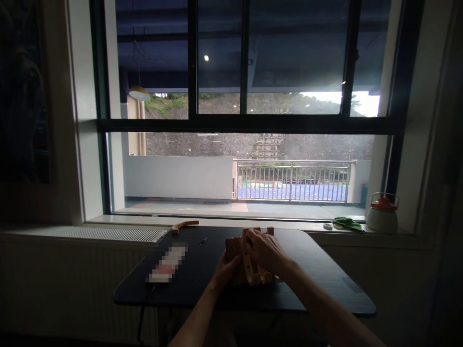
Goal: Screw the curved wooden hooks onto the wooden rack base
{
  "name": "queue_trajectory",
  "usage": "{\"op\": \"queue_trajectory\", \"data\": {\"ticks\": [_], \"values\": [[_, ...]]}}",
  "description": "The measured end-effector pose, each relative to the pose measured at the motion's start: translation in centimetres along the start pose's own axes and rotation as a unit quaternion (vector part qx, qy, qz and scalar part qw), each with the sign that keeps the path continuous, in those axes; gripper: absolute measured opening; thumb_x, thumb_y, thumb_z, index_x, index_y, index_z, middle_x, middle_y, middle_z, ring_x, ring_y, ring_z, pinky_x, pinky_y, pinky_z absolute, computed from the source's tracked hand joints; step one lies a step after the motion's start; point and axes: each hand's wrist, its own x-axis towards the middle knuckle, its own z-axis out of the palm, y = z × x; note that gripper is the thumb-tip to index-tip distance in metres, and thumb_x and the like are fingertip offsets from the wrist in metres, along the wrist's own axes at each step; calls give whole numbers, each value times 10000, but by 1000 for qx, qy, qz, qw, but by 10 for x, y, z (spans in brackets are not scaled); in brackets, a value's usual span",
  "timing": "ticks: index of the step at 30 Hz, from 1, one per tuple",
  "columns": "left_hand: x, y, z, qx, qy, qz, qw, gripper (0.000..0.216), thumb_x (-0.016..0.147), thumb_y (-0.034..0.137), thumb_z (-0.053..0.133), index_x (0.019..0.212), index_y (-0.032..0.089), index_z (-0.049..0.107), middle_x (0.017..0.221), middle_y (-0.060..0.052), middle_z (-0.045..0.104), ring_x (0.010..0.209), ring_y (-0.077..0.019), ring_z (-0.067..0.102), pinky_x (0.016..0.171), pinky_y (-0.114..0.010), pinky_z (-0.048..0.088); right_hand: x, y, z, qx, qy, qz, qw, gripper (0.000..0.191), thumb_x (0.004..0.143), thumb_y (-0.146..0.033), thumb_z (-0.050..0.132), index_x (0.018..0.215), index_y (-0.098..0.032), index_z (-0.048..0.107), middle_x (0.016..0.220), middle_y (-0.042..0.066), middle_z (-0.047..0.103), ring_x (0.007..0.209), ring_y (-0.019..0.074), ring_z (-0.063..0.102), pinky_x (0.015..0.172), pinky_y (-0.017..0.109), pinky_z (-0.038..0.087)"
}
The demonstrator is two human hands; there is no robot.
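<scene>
A light wooden rack (255, 276) with rounded notches and uprights stands tilted near the middle of the dark table, against a darker brown wooden block (234, 244). My left hand (224, 271) grips the brown block from its lower left, thumb across the near face. Over the top of the light rack, my right hand (265, 249) is closed, its fingertips bent down at the rack's left side. What those fingertips pinch, if anything, is hidden. Small dark screws (203, 240) lie on the table beyond my left hand. At the far edge rests a curved wooden piece (185, 225).
The dark table (318, 270) has rounded corners and stands against the windowsill. A blurred-out oblong object (168, 264) with a cable lies at its left. On the sill at right are a green cloth (347, 223), tape rolls (327, 226) and a kettle-like pot (382, 216).
</scene>
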Motion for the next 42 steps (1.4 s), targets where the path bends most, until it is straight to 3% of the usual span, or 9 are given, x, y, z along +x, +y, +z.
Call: {"op": "queue_trajectory", "data": {"ticks": [7,15,21,28,34,38,42], "values": [[-2,3,2,-9,3,0,1000,537,613,385,760,1051,130,584,985,-117,675,863,-263,640,777,-356,501,1,3,-5,-19,-16,88,996,187,908,-320,372,890,-189,504,794,40,656,695,173,601,533,272,246],[2,-2,-1,8,10,17,1000,561,587,423,767,1041,135,606,941,-114,684,868,-275,636,750,-347,503,3,-1,-1,5,-9,4,1000,129,883,-273,405,928,-201,502,901,24,642,720,148,595,550,254,260],[1,0,2,2,21,5,1000,551,568,431,776,1003,131,617,934,-108,686,853,-266,640,756,-342,500,6,3,1,-15,-9,79,997,177,903,-301,377,911,-184,509,813,44,658,700,172,602,552,264,268],[3,-4,-1,7,20,12,1000,561,574,431,773,1015,125,611,923,-116,687,866,-282,637,733,-341,507,6,-3,-6,2,-26,54,998,152,913,-255,372,924,-202,514,893,27,650,723,147,610,538,250,258],[-1,2,2,1,20,5,1000,557,571,406,780,1028,137,609,979,-118,676,870,-269,637,774,-350,500,7,4,-1,-17,-17,114,993,199,919,-319,368,906,-178,508,814,64,663,766,195,616,554,266,273],[-2,4,2,5,14,2,1000,547,592,411,767,1041,144,605,973,-111,679,877,-273,636,770,-355,504,5,5,-7,-17,-40,103,994,190,906,-309,380,881,-184,520,785,48,659,708,188,610,528,265,258],[-1,1,1,7,19,-2,1000,546,588,403,773,1032,137,599,955,-106,684,877,-273,635,752,-340,509,4,2,-12,-23,-44,54,997,114,851,-250,446,855,-185,539,889,44,653,725,170,607,534,255,263]]}}
